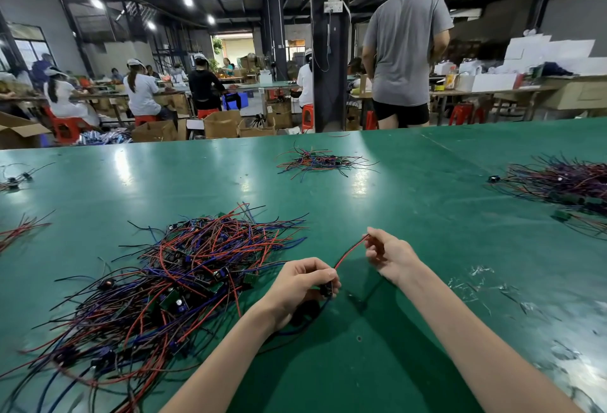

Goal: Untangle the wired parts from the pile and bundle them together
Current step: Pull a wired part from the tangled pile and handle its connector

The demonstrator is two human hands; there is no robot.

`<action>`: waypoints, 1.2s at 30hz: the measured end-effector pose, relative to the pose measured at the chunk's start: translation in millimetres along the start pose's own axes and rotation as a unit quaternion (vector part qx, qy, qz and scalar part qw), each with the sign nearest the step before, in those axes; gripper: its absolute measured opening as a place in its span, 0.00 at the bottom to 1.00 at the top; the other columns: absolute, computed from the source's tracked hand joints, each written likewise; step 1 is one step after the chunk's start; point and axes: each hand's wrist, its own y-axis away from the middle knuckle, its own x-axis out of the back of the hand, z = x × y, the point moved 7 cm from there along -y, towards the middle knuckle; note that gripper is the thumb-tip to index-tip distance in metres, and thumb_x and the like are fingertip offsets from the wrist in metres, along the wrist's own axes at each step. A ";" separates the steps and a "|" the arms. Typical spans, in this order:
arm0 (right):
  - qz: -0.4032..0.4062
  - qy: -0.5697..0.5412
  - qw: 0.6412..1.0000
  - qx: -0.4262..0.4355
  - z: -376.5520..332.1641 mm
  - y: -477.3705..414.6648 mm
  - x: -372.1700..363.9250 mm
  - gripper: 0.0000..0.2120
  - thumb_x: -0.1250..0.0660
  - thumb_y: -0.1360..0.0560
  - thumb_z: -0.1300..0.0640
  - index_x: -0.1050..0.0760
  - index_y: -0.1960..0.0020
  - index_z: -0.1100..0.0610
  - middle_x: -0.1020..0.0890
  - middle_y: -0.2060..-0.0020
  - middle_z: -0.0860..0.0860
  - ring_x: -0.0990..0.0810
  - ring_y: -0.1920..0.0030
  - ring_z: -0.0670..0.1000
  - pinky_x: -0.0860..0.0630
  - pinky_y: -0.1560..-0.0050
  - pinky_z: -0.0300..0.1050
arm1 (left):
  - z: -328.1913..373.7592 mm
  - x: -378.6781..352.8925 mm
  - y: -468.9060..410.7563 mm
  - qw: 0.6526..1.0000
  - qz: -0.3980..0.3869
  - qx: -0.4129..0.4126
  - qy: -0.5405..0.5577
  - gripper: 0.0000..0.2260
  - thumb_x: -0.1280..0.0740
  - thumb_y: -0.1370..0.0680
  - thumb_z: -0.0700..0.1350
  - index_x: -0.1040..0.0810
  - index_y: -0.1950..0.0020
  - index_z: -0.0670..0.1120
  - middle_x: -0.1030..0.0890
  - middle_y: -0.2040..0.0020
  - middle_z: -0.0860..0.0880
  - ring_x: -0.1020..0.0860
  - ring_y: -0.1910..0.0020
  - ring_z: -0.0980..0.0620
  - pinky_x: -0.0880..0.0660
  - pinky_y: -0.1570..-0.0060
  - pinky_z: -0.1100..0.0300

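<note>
1. Location: the main pile [184, 281] of red, blue and black wired parts lies on the green bench [394, 202] in the lower left of the frame, just left of both hands.
2. Left hand [303, 283], lower centre: grip clamped on a small black part [326, 289], with the fingers curled round it. A dark blue lead [315, 317] hangs from under this hand towards the bench.
3. Right hand [391, 258], just right of centre: grip pinched on the far end of a red wire [350, 251]. The wire runs taut and clear of the bench between the two hands.
4. Finding: this one part is free of the pile, and its red wire touches no other strand. Judged step: straightening the leads of a single part.
5. Finding: no tied or gathered bundle shows near the hands. The curled fingers hide whether the left hand holds more than one part.
6. Other heaps: a smaller heap [323, 161] at upper centre, a dark heap [565, 182] at the right edge, and loose strands [23, 228] at the left edge. It cannot be told whether any of these is finished work.
7. Clear scraps [476, 284] lie on the bench at lower right.
8. Assessment: early stage. The main pile is large and densely knotted, so nearly all the untangling and all the bundling appear left to do.
</note>
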 end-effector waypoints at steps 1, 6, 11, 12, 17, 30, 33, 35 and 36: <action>-0.002 0.025 1.000 0.011 -0.6 3.0 -0.7 0.12 0.32 0.24 0.60 0.25 0.64 0.66 0.26 0.73 0.55 0.31 0.77 0.47 0.33 0.82 0.34 | -0.7 1.6 -0.4 1.000 0.009 0.003 0.007 0.11 0.34 0.24 0.35 0.21 0.66 0.43 0.19 0.66 0.44 0.22 0.69 0.51 0.25 0.66 0.62; -0.098 0.195 0.975 0.044 9.0 28.8 -24.9 0.14 0.31 0.26 0.52 0.22 0.59 0.64 0.23 0.70 0.53 0.29 0.74 0.46 0.28 0.76 0.37 | -2.9 7.6 -1.1 0.998 0.053 0.013 0.043 0.09 0.34 0.24 0.35 0.22 0.65 0.41 0.19 0.66 0.43 0.22 0.71 0.50 0.25 0.65 0.59; -0.223 0.286 0.931 0.045 31.6 56.0 -49.6 0.11 0.27 0.29 0.58 0.22 0.69 0.58 0.23 0.72 0.50 0.30 0.74 0.44 0.30 0.75 0.35 | -3.2 12.2 -1.1 0.994 0.093 0.016 0.061 0.10 0.34 0.24 0.35 0.22 0.65 0.41 0.20 0.68 0.45 0.24 0.73 0.53 0.28 0.69 0.62; -0.227 0.284 0.930 0.048 32.3 57.9 -50.8 0.12 0.27 0.29 0.58 0.23 0.70 0.57 0.23 0.73 0.50 0.30 0.74 0.44 0.31 0.75 0.35 | -3.2 12.6 -0.9 0.993 0.095 0.018 0.061 0.10 0.34 0.24 0.35 0.22 0.65 0.42 0.19 0.68 0.46 0.24 0.72 0.53 0.28 0.71 0.64; -0.213 0.270 0.937 0.063 28.5 59.3 -50.0 0.11 0.27 0.30 0.62 0.22 0.70 0.59 0.23 0.73 0.51 0.30 0.75 0.44 0.32 0.76 0.35 | -2.7 11.2 -0.2 0.995 0.085 0.021 0.037 0.10 0.35 0.23 0.35 0.24 0.65 0.42 0.21 0.66 0.45 0.25 0.71 0.53 0.28 0.71 0.64; -0.118 0.176 0.976 0.047 29.7 43.0 -43.7 0.09 0.32 0.28 0.68 0.24 0.67 0.66 0.27 0.79 0.51 0.33 0.81 0.44 0.31 0.79 0.36 | -1.5 7.4 -1.6 0.998 0.057 0.013 -0.002 0.10 0.33 0.24 0.36 0.23 0.66 0.42 0.22 0.68 0.44 0.24 0.74 0.51 0.30 0.73 0.65; -0.094 0.159 0.982 0.040 27.9 38.2 -42.3 0.10 0.33 0.27 0.69 0.24 0.67 0.65 0.26 0.80 0.51 0.33 0.81 0.43 0.31 0.79 0.35 | 0.0 7.2 -0.7 0.999 0.047 0.014 0.003 0.09 0.33 0.24 0.35 0.24 0.65 0.41 0.22 0.67 0.43 0.24 0.73 0.50 0.30 0.73 0.65; -0.063 0.137 0.988 0.035 22.1 32.9 -36.1 0.10 0.33 0.27 0.69 0.25 0.67 0.65 0.25 0.80 0.51 0.33 0.82 0.43 0.31 0.80 0.35 | -0.5 3.4 0.7 0.999 0.031 0.022 0.009 0.08 0.34 0.24 0.35 0.24 0.64 0.40 0.21 0.67 0.43 0.23 0.73 0.50 0.28 0.73 0.65; -0.050 0.126 0.990 0.032 19.2 30.5 -32.8 0.09 0.33 0.28 0.70 0.25 0.67 0.66 0.25 0.80 0.52 0.33 0.82 0.43 0.31 0.80 0.34 | -0.7 1.8 1.2 0.999 0.026 0.025 0.014 0.08 0.34 0.24 0.34 0.25 0.64 0.39 0.21 0.67 0.43 0.23 0.74 0.50 0.27 0.73 0.65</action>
